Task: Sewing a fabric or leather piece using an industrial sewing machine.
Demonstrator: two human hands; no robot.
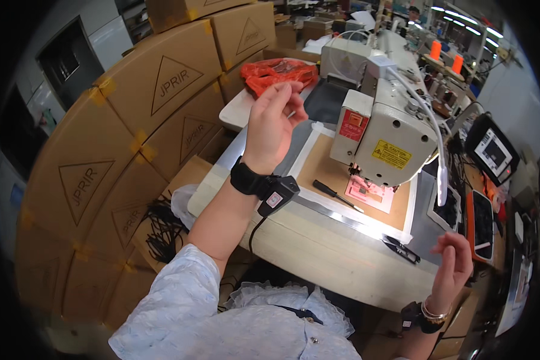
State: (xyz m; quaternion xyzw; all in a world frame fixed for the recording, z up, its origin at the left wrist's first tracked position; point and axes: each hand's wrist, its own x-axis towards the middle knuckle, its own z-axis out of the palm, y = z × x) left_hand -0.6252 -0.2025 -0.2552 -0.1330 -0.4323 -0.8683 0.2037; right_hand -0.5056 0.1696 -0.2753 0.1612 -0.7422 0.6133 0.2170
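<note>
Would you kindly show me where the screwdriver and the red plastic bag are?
Screwdriver (333, 193), head view: on the handle, near the shaft.
Red plastic bag (276, 70), head view: on its crumpled middle.

Left: stacked cardboard cartons (117, 117), sealed with yellow tape (107, 86), stand before a pale panelled wall (109, 35) containing a dark, framed opening (69, 53). Centre: a work surface (324, 261) with a rounded, cream-coloured front edge. Upper right: lit fluorescent tubes (494, 32) in rows overhead; beyond, a bluish-white side wall (520, 90).

pale table (318, 261) with sewing machine (393, 129), brown panel (318, 162), black snips (402, 249)
</note>
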